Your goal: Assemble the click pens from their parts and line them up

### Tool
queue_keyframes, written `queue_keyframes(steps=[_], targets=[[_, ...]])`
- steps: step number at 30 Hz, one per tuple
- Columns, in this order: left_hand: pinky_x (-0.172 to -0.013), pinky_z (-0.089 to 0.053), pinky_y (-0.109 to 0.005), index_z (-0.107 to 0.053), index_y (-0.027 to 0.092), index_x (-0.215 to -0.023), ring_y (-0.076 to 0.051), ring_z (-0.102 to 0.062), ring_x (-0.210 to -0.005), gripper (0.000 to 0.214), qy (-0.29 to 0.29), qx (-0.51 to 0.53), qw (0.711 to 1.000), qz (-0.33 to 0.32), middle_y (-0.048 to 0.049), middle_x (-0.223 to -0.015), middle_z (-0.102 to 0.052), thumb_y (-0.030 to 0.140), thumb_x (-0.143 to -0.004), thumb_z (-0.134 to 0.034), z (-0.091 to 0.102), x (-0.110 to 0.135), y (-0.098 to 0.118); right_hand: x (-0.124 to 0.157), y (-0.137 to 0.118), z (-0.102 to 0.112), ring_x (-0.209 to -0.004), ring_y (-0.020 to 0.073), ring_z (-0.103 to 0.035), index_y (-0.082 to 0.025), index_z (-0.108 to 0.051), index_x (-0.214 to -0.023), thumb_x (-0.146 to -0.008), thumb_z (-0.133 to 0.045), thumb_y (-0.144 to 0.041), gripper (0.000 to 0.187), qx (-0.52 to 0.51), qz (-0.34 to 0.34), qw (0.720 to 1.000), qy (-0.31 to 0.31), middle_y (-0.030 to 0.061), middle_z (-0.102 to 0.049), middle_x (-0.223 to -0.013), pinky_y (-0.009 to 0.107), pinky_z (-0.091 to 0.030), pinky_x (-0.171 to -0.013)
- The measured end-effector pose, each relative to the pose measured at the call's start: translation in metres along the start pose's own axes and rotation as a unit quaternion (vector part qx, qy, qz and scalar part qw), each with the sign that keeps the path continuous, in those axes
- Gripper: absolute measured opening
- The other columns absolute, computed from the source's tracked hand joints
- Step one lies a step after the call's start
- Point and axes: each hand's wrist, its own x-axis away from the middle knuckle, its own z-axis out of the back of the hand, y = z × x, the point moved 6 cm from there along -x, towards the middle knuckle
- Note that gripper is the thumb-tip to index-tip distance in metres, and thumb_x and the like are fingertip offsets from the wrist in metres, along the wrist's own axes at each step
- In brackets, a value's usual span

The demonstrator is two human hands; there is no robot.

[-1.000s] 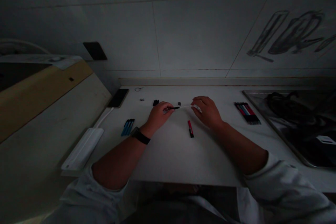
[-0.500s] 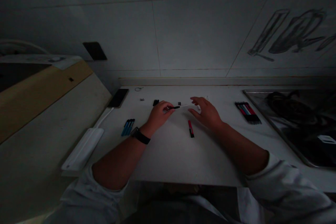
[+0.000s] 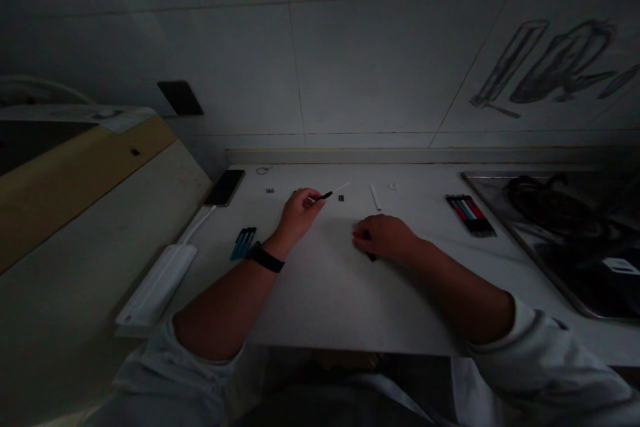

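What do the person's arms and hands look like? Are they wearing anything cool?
The left hand and right hand have no gloves. The left wrist wears a dark watch with a black strap; the right wrist is bare. Loose, wrinkled, pale grey sleeves end near the elbows.

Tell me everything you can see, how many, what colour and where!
Pen part: one, black, in left hand
Red piece: one, red, in right hand
White stick: one, white, beyond right hand
Small black bits: few, black, back middle
Silvery bits: few, silvery, back left
Blue pens: few, blue and black, left
Pen pack: one, multicoloured, right
Phone: one, black, left
White bar: one, white, left
Counter: one, whitish, underneath
Wall: one, grey, behind
Watch: one, black, behind left hand
Sleeves: two, pale, bottom corners
Hands: two, bare, over counter
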Motion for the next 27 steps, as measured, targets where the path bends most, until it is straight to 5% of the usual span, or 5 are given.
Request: queue_keyframes(steps=[6,13,16,21,27], targets=[[-0.080,-0.054,-0.031,-0.070,0.020,-0.097,-0.016,-0.063,-0.083,0.012,-0.005,0.015,1.000,0.001,-0.0044,-0.098,-0.070,0.027,-0.088,-0.073,0.000,0.000,0.001,-0.008,0.015,0.012,-0.070,0.0181,-0.058,-0.022,-0.065,-0.076,-0.095,-0.056,-0.046,0.032,-0.221,0.019,0.970,0.099,0.0040,-0.067,-0.076,0.032,-0.039,-0.068],[-0.081,-0.054,-0.031,-0.070,0.021,-0.100,-0.016,-0.064,-0.084,0.013,-0.018,0.006,1.000,-0.011,-0.0042,-0.098,-0.070,0.030,-0.091,-0.072,-0.002,0.002,0.002,-0.012,0.037,0.021,-0.082,0.0182,-0.059,-0.024,-0.066,-0.088,-0.084,-0.070,-0.052,0.029,-0.575,0.000,0.793,0.201,0.0016,-0.067,-0.087,0.032,-0.047,-0.076],[-0.081,-0.054,-0.031,-0.070,0.020,-0.099,-0.015,-0.064,-0.083,0.013,-0.025,0.009,0.999,-0.018,-0.0040,-0.099,-0.071,0.030,-0.091,-0.072,-0.003,0.003,0.004,-0.014,0.044,0.016,-0.085,0.0182,-0.062,-0.024,-0.065,-0.089,-0.079,-0.076,-0.052,0.032,-0.628,-0.025,0.751,0.202,0.0016,-0.068,-0.091,0.033,-0.048,-0.080],[-0.083,-0.055,-0.031,-0.070,0.020,-0.100,-0.016,-0.066,-0.086,0.012,-0.033,0.004,0.999,-0.021,-0.0044,-0.100,-0.071,0.028,-0.091,-0.072,-0.004,0.003,0.006,-0.018,0.057,0.011,-0.093,0.0203,-0.066,-0.025,-0.063,-0.092,-0.079,-0.076,-0.057,0.037,-0.622,-0.050,0.751,0.217,0.0042,-0.071,-0.098,0.036,-0.051,-0.084],[-0.084,-0.056,-0.032,-0.070,0.021,-0.100,-0.016,-0.068,-0.088,0.012,-0.037,-0.001,0.999,-0.015,-0.0043,-0.100,-0.073,0.028,-0.090,-0.072,-0.005,0.004,0.004,-0.022,0.061,0.011,-0.087,0.0205,-0.067,-0.024,-0.064,-0.095,-0.083,-0.072,-0.060,0.040,-0.546,-0.024,0.804,0.233,0.0049,-0.072,-0.093,0.037,-0.054,-0.082]])
